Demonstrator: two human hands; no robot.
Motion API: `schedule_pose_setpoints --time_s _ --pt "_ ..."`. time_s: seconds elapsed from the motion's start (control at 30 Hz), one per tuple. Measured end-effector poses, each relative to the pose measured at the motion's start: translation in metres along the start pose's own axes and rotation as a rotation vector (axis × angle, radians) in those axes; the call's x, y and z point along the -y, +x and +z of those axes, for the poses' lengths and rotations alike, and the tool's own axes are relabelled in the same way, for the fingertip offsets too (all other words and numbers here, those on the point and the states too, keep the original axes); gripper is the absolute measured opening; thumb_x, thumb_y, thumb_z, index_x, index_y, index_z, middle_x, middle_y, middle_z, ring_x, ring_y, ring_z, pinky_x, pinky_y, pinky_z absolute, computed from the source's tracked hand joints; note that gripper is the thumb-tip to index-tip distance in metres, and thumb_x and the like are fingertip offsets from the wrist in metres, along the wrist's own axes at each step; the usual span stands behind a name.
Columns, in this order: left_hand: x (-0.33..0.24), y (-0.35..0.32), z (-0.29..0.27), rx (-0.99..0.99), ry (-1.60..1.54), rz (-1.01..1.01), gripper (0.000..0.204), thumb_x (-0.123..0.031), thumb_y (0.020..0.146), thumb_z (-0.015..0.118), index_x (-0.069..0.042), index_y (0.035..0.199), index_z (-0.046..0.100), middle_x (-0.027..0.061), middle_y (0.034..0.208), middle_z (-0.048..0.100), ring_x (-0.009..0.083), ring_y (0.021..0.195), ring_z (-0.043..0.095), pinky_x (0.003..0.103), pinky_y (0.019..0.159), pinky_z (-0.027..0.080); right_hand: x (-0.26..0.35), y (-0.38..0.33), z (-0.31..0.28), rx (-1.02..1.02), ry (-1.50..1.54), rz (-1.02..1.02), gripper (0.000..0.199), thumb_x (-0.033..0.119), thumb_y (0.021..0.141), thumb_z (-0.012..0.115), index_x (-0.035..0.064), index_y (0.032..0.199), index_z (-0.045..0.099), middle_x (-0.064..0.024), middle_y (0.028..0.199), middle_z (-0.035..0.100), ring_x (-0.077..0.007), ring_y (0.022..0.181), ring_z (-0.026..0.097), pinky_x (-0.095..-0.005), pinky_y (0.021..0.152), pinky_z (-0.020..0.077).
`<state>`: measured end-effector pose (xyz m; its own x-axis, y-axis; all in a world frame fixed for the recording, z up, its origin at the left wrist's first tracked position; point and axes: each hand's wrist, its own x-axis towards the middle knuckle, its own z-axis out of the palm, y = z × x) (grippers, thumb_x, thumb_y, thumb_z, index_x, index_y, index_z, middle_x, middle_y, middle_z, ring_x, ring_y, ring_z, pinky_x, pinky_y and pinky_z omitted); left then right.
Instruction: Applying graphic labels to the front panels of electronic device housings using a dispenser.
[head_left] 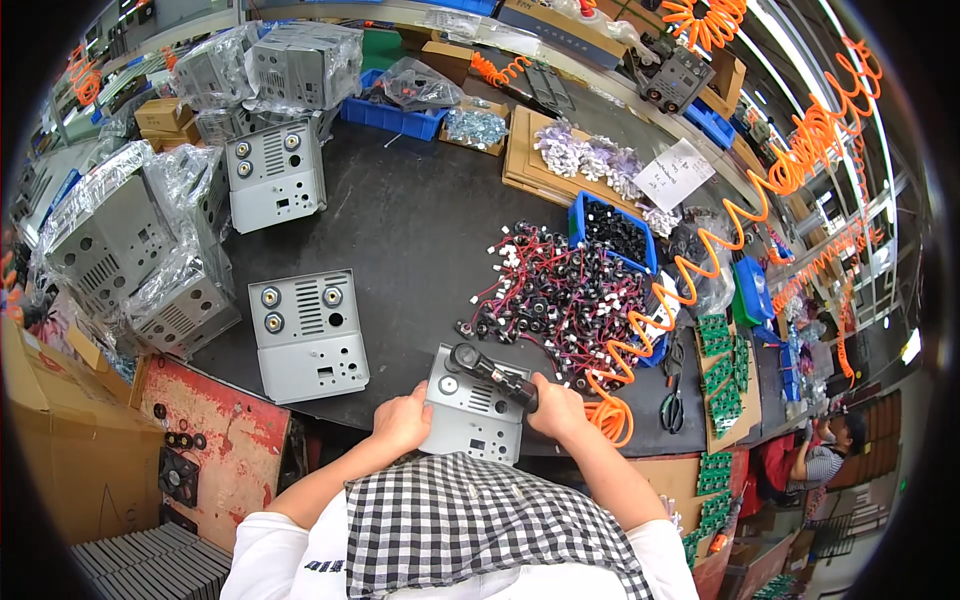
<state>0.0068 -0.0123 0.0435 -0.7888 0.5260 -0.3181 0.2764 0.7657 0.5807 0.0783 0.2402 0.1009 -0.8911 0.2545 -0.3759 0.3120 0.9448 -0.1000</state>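
Observation:
In front of me at the table's near edge is a grey metal panel (465,425) with slots and round holes. My left hand (403,420) is closed on its left edge. My right hand (555,408) wraps round a black angle-head air wrench (495,377), whose round head is over the panel's upper left part. A round fitting (449,385) shows just below that head. To the left lies a similar grey panel (312,350) with brass-coloured fittings in some holes. Another fitted panel (275,190) lies farther back.
Plastic-wrapped grey panels (120,240) are stacked at left. Right of the work lies a heap of black parts with red wires (560,300), beside a blue bin (575,225) of black parts. An orange coiled hose (610,420) hangs near my right hand. Scissors (672,410) and green circuit boards (725,390) lie farther right.

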Motion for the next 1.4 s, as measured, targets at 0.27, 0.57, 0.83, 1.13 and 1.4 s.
schedule_pose_setpoints --time_s 0.27,0.57,0.83,1.13,1.4 --pt "0.0 -0.001 0.003 -0.012 -0.015 -0.012 0.05 -0.024 0.087 0.05 -0.004 0.132 0.045 0.0211 0.081 0.066 0.0366 0.077 0.065 0.046 0.071 0.051 0.0 0.001 -0.002 0.022 0.011 0.026 0.051 0.015 0.064 0.067 0.0103 0.112 0.051 -0.0178 0.089 0.066 -0.0355 0.089 0.064 -0.0436 0.077 0.0491" --pt "0.003 -0.002 0.006 -0.061 -0.027 0.0 0.047 -0.024 0.087 0.05 -0.005 0.13 0.047 0.0204 0.08 0.067 0.0368 0.076 0.065 0.047 0.07 0.051 0.001 0.001 -0.003 -0.016 0.014 0.043 0.044 0.014 0.063 0.067 0.0111 0.105 0.053 -0.017 0.085 0.066 -0.0357 0.087 0.064 -0.044 0.075 0.0492" --pt "0.002 -0.006 -0.002 -0.039 -0.068 -0.001 0.046 -0.024 0.087 0.051 -0.007 0.129 0.047 0.0214 0.084 0.066 0.0379 0.08 0.064 0.047 0.072 0.05 0.0 -0.011 -0.009 -0.003 0.045 0.008 0.045 0.019 0.064 0.068 0.0118 0.106 0.053 -0.0177 0.083 0.066 -0.037 0.086 0.063 -0.0454 0.075 0.0483" --pt "-0.004 -0.008 -0.003 -0.015 -0.089 -0.025 0.047 -0.023 0.087 0.051 -0.005 0.129 0.047 0.0212 0.082 0.066 0.038 0.079 0.064 0.047 0.073 0.05 0.004 -0.025 0.0 0.092 -0.02 -0.018 0.045 0.015 0.067 0.065 0.0104 0.109 0.05 -0.0165 0.085 0.066 -0.0348 0.085 0.064 -0.0445 0.073 0.0495" --pt "-0.006 -0.008 -0.002 -0.027 -0.095 -0.039 0.046 -0.023 0.087 0.051 -0.006 0.129 0.047 0.0219 0.081 0.066 0.0385 0.079 0.064 0.048 0.073 0.05 0.004 -0.024 0.004 0.022 0.002 -0.025 0.039 0.013 0.067 0.063 0.0111 0.104 0.053 -0.0159 0.083 0.066 -0.034 0.084 0.064 -0.044 0.072 0.0495"
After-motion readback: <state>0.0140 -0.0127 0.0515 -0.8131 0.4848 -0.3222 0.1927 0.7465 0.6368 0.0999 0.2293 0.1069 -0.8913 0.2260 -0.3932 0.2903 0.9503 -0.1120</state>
